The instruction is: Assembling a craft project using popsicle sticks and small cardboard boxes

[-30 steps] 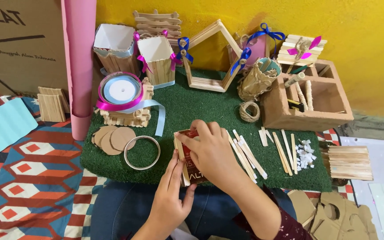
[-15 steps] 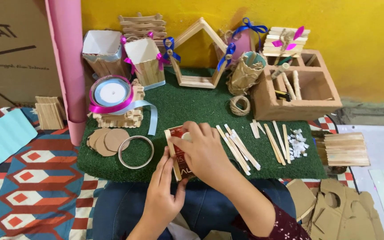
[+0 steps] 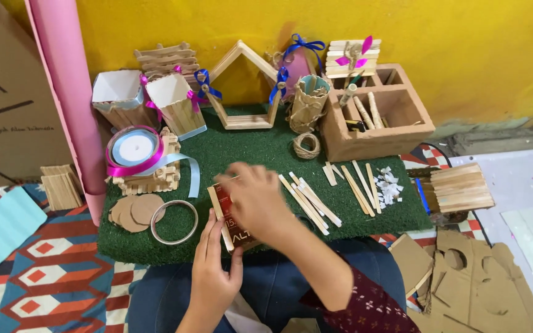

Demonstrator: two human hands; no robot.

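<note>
Left hand [image 3: 214, 271] pinching a stick [image 3: 221, 219] against the dark card [image 3: 237, 229], right hand [image 3: 255, 200] pressing flat there — could skew under uneven pressure.

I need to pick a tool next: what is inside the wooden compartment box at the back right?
The wooden box holds a few upright wooden sticks and dark items at its left compartment's front. The right compartment looks empty, though its front wall hides the floor nearest the camera.
</note>
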